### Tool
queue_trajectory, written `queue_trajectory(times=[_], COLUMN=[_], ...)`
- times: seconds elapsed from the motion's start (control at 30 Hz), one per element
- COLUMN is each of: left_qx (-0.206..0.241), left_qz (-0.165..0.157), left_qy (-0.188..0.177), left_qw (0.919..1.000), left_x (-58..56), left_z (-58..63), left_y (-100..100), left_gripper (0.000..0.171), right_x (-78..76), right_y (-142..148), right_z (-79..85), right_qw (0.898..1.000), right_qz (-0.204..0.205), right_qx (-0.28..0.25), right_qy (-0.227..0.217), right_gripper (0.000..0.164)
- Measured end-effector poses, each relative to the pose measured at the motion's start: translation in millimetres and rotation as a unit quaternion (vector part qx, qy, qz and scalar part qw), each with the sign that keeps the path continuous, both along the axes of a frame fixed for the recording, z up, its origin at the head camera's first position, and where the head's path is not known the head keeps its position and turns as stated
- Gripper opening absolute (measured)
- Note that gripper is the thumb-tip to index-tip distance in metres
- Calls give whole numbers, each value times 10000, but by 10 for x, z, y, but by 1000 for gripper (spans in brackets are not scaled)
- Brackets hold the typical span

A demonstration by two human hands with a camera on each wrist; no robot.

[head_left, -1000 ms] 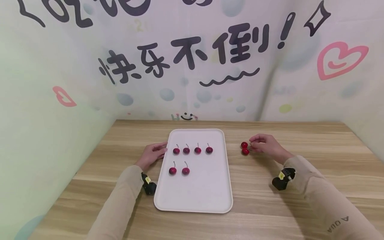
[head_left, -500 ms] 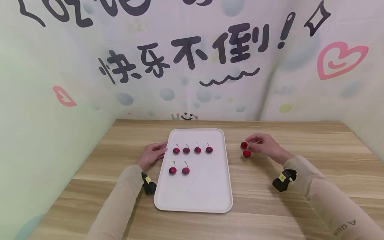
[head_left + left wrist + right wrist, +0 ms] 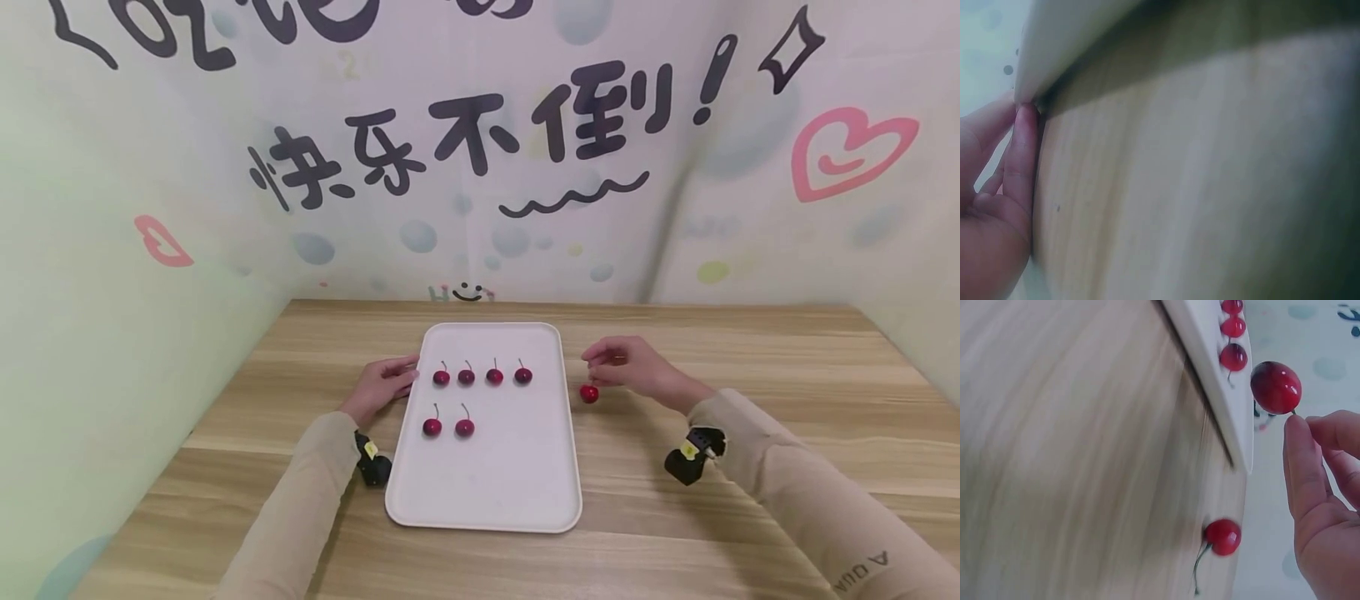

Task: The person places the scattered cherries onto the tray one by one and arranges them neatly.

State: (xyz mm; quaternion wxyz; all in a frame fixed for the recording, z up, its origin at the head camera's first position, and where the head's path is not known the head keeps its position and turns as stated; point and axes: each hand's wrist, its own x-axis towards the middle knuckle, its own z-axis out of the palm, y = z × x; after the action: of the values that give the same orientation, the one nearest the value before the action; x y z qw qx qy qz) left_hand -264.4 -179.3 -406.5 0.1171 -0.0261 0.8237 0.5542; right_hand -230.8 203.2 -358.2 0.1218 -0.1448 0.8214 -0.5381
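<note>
In the head view my left hand [image 3: 382,385] rests on the table with its fingertips at the left rim of a white tray [image 3: 517,479]. The left wrist view shows its fingers [image 3: 1021,147] fairly straight against the tray's edge. My right hand [image 3: 637,367] pinches a red cherry [image 3: 589,393] by its stem, just off the tray's right side. The right wrist view shows this cherry [image 3: 1276,387] at the fingertips, stem down in the picture. Another cherry [image 3: 1223,537] with a long stem lies on the table, hidden behind the right hand in the head view.
Several dark red cherries [image 3: 466,377] stand in two rows on the tray's left and upper part, stems up. The tray lies on a wood-grain table [image 3: 810,400]. A white printed cloth [image 3: 465,242] hangs behind the table's far edge.
The right hand has taken one of the two cherries beside the tray by its stem and carried it left towards the tray. The left hand and the tray stay in place.
</note>
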Motion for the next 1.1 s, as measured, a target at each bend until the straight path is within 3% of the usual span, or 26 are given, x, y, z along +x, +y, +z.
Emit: queue_trajectory(times=[0.4,0.73,1.1], left_qx=[-33,-30,-50], left_qz=[-36,12,9], left_qy=[-4,-6,12], left_qw=[10000,10000,10000], left_x=[-16,-4,-2], left_z=[-26,-27,8], left_y=[21,14,6], left_gripper=[41,40,40], right_x=[36,21,-26], right_y=[-363,-705,-957], right_z=[60,50,9], right_qw=[9980,9953,9904], right_qz=[593,742,1184], right_qx=[211,575,684], right_qy=[34,-249,190], right_gripper=[27,24,21])
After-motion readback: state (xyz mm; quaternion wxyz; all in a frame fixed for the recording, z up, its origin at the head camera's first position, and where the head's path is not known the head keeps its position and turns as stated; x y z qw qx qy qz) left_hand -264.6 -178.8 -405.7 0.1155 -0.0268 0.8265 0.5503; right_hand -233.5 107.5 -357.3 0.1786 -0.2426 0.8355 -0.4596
